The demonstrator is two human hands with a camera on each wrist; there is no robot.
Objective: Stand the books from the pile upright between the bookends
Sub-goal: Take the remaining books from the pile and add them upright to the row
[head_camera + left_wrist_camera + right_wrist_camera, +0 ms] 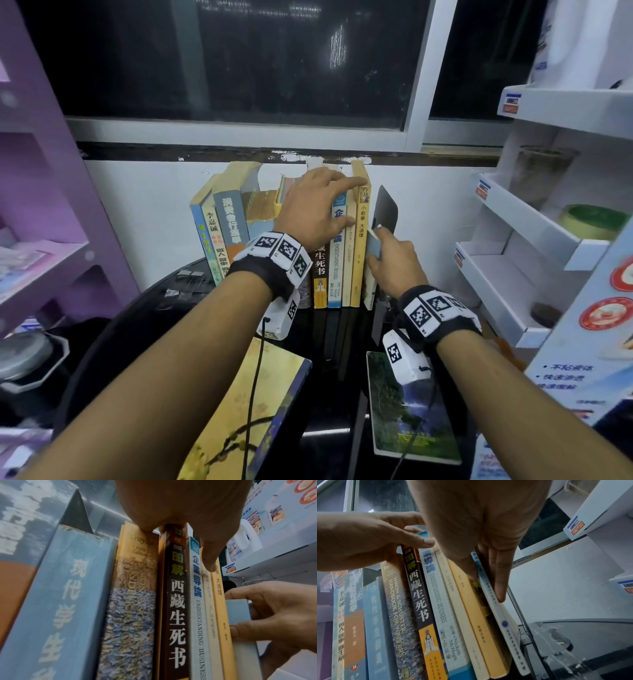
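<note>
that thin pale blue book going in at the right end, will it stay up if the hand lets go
Probably not alone: the pale blue book looks thin and soft-covered, so likely floppy and light. It already leans against the yellow book. The black bookend beside it should catch it, while the right hand pinches it.

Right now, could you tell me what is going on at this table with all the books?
A person is shelving books upright. The left hand rests on the tops of the standing row, steadying it. The right hand holds a thin pale blue book and is slipping it in at the row's right end, beside the black bookend. Two books lie flat on the table, not yet stood up.
</note>
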